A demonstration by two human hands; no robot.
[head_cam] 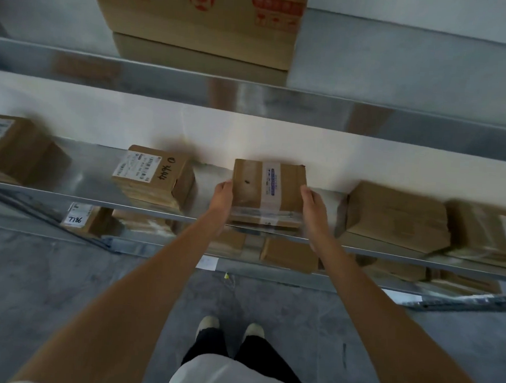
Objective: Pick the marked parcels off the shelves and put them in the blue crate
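Note:
A small brown cardboard parcel (265, 189) with clear tape and a strip label on top sits at the front edge of the middle metal shelf (92, 178). My left hand (223, 198) grips its left side and my right hand (314, 208) grips its right side. To its left stands another parcel (155, 176) with a white shipping label and black handwritten marks. The blue crate is not in view.
More brown parcels (395, 217) line the same shelf to the right, and one parcel (14, 150) sits far left. A big carton (203, 19) rests on the shelf above. Lower shelves hold further parcels (289, 254). Grey concrete floor (62, 283) and my feet are below.

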